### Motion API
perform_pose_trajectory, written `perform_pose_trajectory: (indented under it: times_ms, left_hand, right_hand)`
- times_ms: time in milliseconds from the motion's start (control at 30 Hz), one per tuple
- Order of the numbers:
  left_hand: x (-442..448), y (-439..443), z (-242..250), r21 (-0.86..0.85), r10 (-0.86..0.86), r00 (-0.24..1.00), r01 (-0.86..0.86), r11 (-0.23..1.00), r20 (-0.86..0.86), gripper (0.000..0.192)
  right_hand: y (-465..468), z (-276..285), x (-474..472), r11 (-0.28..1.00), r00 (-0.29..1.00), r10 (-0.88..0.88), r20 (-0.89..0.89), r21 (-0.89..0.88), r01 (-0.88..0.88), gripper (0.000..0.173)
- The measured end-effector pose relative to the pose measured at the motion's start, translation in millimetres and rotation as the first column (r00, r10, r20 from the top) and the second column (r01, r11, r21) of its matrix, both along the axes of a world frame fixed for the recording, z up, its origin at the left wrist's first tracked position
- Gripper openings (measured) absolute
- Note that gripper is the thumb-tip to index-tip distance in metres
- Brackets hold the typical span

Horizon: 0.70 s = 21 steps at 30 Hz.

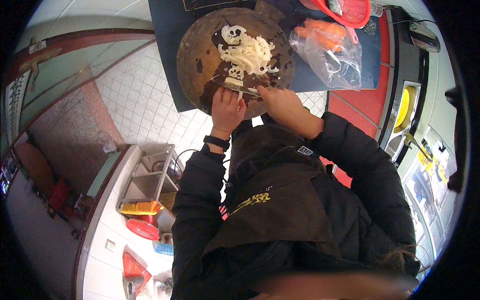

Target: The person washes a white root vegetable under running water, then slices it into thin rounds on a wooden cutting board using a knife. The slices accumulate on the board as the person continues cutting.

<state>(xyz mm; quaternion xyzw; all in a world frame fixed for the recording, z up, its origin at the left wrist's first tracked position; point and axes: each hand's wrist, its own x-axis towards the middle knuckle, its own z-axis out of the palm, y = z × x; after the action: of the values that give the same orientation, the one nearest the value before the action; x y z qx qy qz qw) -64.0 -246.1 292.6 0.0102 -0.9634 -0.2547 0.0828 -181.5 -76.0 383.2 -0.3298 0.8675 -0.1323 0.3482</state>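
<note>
A kitchen knife (242, 89) lies across the near part of a round wooden chopping board (198, 48), its handle in my right hand (281, 107). My left hand (228, 108) is close against the blade, its fingers bent around a pale piece of lotus root (240, 96), mostly hidden by the hand. Just beyond the blade is a cut lotus root chunk (234, 81). A heap of thin lotus root slices (249, 56) covers the middle of the board, with a round holed slice (233, 34) at its far left.
The board rests on a dark blue table (165, 56). To its right are carrots (324, 33) in a clear plastic bag (337, 71) and a red plastic basket (352, 15). Further right is a sink (398, 138) holding something yellow. A metal shelf (150, 176) stands at lower left.
</note>
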Motion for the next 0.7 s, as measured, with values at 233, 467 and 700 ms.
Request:
perform_pose_trajectory:
  times_ms: [233,467,700]
  left_hand:
    - [2.3,0.2,-7.5,0.008,-0.001,1.0,0.001,1.0,-0.029,0.042]
    - [3.5,1.2,-2.6,0.045,0.036,0.999,-0.035,0.998,-0.012,0.044]
    - [2.6,0.8,-2.6,-0.011,0.009,1.0,-0.009,1.0,-0.019,0.043]
  right_hand:
    - [-28.3,-36.4,0.9,1.0,1.0,-0.012,-0.01,0.007,0.012,0.025]
    - [-21.4,-37.7,-5.9,0.999,0.999,-0.043,0.006,0.014,0.043,0.032]
    - [-3.7,4.3,-1.1,1.0,0.999,-0.008,0.035,0.03,0.007,0.028]
